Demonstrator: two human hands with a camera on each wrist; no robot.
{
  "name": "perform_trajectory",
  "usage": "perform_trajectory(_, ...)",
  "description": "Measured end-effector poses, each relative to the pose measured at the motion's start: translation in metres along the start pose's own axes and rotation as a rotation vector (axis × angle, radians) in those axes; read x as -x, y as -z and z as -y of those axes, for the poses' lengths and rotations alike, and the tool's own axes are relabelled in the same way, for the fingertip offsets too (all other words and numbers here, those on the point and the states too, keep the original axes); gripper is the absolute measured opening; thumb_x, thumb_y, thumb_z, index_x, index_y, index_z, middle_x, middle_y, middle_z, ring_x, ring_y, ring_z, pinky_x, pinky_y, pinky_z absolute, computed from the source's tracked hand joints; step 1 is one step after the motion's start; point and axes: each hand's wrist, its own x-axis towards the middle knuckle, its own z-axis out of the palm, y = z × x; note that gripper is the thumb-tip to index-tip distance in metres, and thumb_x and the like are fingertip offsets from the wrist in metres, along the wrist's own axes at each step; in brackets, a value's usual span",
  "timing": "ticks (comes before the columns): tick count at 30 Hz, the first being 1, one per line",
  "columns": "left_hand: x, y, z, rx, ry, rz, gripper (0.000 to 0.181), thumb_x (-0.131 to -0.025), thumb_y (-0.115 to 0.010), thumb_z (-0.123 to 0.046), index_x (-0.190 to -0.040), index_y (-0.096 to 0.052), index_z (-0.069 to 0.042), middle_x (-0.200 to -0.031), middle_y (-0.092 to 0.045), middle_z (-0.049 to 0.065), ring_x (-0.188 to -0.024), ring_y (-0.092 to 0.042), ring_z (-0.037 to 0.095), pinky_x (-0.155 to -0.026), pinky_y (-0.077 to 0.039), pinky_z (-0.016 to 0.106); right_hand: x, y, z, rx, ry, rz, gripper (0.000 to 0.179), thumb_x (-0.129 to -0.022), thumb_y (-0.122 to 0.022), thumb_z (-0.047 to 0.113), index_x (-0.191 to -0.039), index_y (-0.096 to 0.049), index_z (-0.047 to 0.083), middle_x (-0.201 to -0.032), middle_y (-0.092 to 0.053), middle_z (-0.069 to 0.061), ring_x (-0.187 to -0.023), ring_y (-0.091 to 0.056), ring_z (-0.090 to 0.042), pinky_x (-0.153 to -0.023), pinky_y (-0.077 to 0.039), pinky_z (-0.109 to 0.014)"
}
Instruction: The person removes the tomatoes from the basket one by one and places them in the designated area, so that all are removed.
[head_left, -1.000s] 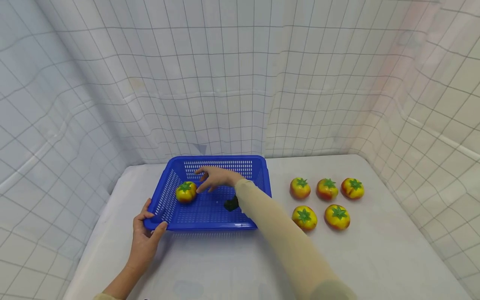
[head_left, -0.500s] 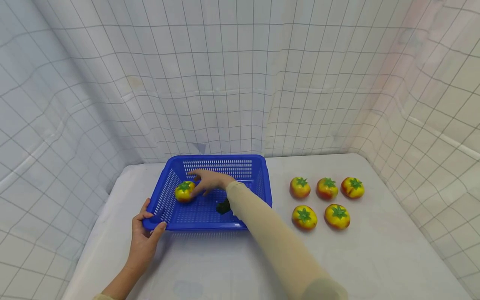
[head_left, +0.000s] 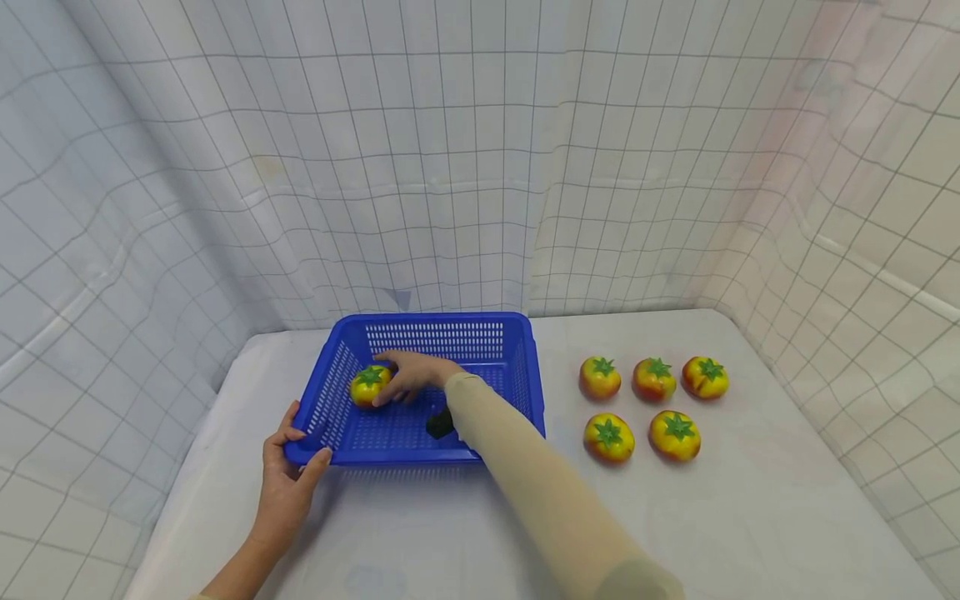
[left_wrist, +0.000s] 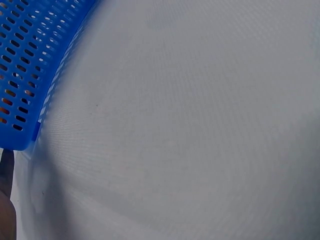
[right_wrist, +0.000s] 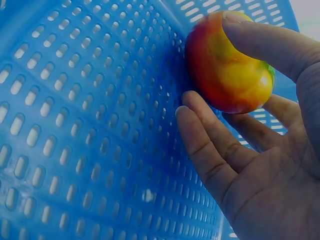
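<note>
A blue plastic basket (head_left: 420, 457) stands on the white-covered table. My left hand (head_left: 287, 492) grips its front left corner, with the thumb on the front rim and fingers over the left rim. Inside, toward the left, lies a yellow-and-red tomato (head_left: 366, 388) with a green star-shaped top. My right hand (head_left: 416, 374) reaches in from the right and holds this tomato. In the right wrist view the thumb lies on the tomato (right_wrist: 225, 70), and the other fingers extend under and behind it. Only a bit of my left hand (left_wrist: 6, 200) shows in the left wrist view, below the basket (left_wrist: 30, 80).
Several more tomatoes sit right of the basket in two rows, among them a back one (head_left: 600, 378) and a front one (head_left: 609, 438). Gridded white curtains (head_left: 450, 167) enclose the table (head_left: 750, 517) at the back and sides. A dark object (head_left: 439, 423) shows under the right wrist.
My right hand has moved left and down inside the basket, from beside the tomato to around its right side. The left hand has stayed on the corner.
</note>
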Motion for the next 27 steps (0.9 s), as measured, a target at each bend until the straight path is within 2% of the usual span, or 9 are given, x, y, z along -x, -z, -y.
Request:
perform_trajectory(8, 0.0, 0.0, 0.0, -0.016, 0.001, -0.006, 0.041, -0.105, -0.057, -0.008, -0.13, -0.026, -0.015, -0.171, -0.006, -0.008, -0.152, -0.014, 0.041, -0.093, -0.041, 0.006, -0.002, -0.003, 0.003, 0.016, -0.022, -0.014, 0.086, -0.089, -0.081, 0.015, -0.159, -0.031, 0.011, -0.132, -0.053, -0.012, -0.098, -0.065, -0.023, -0.089, -0.058, -0.041)
perform_trajectory(16, 0.001, -0.001, -0.002, 0.021, -0.024, -0.009, 0.041, -0.104, -0.056, -0.004, -0.131, -0.027, -0.012, -0.171, -0.007, -0.005, -0.15, -0.017, 0.042, -0.094, -0.042, 0.007, -0.008, -0.004, 0.001, 0.04, -0.018, -0.018, 0.085, -0.088, -0.082, 0.016, -0.158, -0.034, 0.01, -0.126, -0.055, -0.009, -0.095, -0.064, -0.021, -0.083, -0.059, -0.036)
perform_trajectory(27, -0.001, -0.001, 0.002, 0.024, 0.004, -0.007, 0.04, -0.104, -0.057, -0.006, -0.129, -0.028, -0.016, -0.17, -0.008, -0.009, -0.15, -0.017, 0.041, -0.093, -0.043, 0.008, -0.01, -0.005, 0.001, 0.03, -0.031, -0.038, 0.079, -0.087, -0.083, 0.015, -0.153, -0.04, 0.011, -0.119, -0.056, -0.008, -0.093, -0.065, -0.022, -0.081, -0.059, -0.036)
